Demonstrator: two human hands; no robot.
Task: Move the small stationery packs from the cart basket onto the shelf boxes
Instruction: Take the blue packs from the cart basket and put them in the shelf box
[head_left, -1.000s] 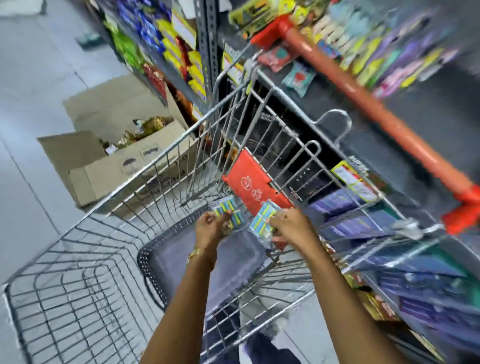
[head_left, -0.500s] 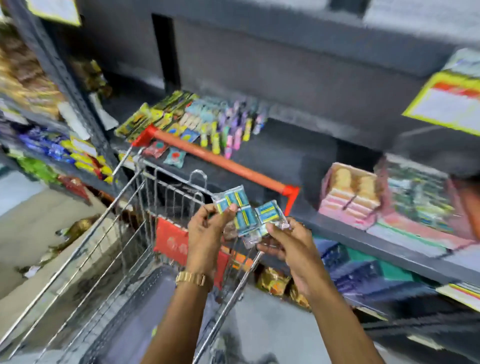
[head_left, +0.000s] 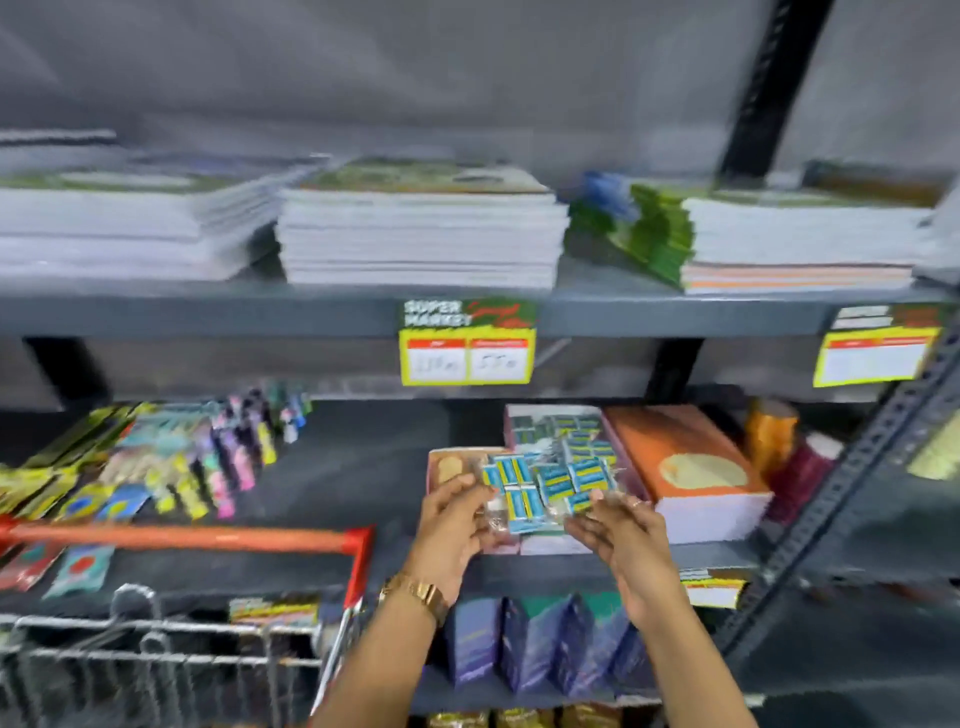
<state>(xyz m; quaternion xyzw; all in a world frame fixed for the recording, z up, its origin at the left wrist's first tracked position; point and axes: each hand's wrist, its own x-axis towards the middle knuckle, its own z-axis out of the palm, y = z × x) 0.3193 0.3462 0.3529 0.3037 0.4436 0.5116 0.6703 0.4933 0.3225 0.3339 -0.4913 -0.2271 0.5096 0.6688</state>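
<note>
Small blue-and-yellow stationery packs (head_left: 540, 488) in clear wrap sit spread over the pink shelf boxes (head_left: 447, 465) on the middle shelf. My left hand (head_left: 454, 525) grips the left side of the bunch, and my right hand (head_left: 618, 525) holds its right edge with fingers partly spread. More of the same packs (head_left: 563, 431) lie in a box just behind. The wire cart basket (head_left: 156, 660) with its orange handle (head_left: 176, 538) stands at the lower left. The view is motion-blurred.
An orange-covered book stack (head_left: 691, 467) lies right of the boxes, with jars (head_left: 771, 431) behind it. Coloured pens and packets (head_left: 171, 462) fill the shelf's left part. Notebook stacks (head_left: 421, 234) sit on the shelf above. Blue packages (head_left: 540, 649) stand below. A black upright (head_left: 841, 493) runs at the right.
Both hands carried the packs from above the cart up and right onto the shelf boxes. The view swung from the cart to the shelf.
</note>
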